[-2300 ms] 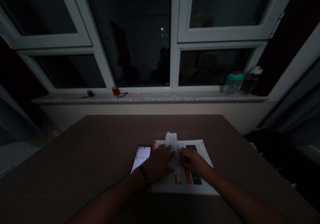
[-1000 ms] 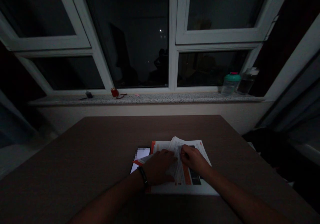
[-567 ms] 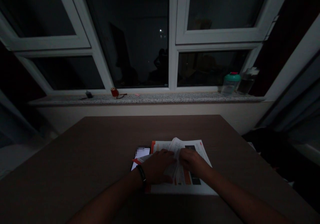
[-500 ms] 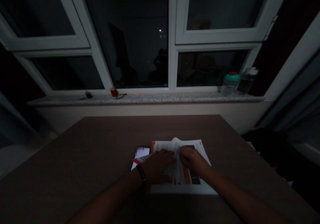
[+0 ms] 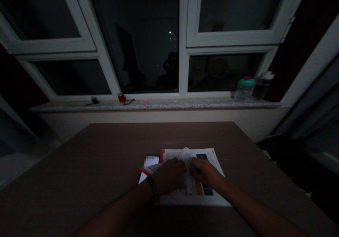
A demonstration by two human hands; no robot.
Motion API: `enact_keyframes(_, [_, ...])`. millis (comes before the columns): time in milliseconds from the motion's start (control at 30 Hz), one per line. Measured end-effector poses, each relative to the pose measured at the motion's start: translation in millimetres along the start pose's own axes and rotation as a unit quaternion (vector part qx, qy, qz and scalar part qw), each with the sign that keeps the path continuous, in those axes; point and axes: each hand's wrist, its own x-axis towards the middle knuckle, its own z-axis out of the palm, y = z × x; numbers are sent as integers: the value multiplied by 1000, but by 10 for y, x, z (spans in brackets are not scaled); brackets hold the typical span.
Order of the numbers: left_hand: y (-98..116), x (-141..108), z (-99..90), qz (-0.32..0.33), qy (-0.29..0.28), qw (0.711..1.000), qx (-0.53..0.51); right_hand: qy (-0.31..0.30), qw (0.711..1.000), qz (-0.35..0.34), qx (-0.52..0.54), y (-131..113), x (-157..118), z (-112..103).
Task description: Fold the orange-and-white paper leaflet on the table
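Observation:
An open book with printed pages and orange trim lies on the brown table. My left hand, a dark band on its wrist, rests over the left pages with its fingers laid on the paper and the thumb apart. On the other side of the fold, my right hand is closed in a pinch at a raised page that curls up between the hands. Dim light hides the exact fingertip contact. A lit phone lies left of the book, partly covered by a turned-out page corner.
The wooden table reaches toward a granite windowsill. On the sill stand a teal-lidded shaker bottle, a clear bottle, a small red jar and a small dark object. Behind them is a white-framed window.
My right hand has shifted slightly down along the page, and the raised page stands a little lower. My left hand's thumb has drawn in slightly. The book and phone stay in place.

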Motion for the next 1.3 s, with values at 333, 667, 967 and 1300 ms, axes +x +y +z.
enact_keyframes(333, [-41, -36, 66, 6, 14, 1000, -25, -7, 999, 16, -41, -35, -21, -38])
enact_keyframes(667, [56, 19, 128, -41, 29, 999, -6, 43, 998, 24, -42, 56, 36, -19])
enact_keyframes(967, [183, 138, 169, -82, 57, 995, -9, 2, 1000, -17, -9, 13, -27, -22])
enact_keyframes(1300, [181, 159, 282, -77, 78, 993, 36, 56, 998, 22, -37, 96, 69, -25])
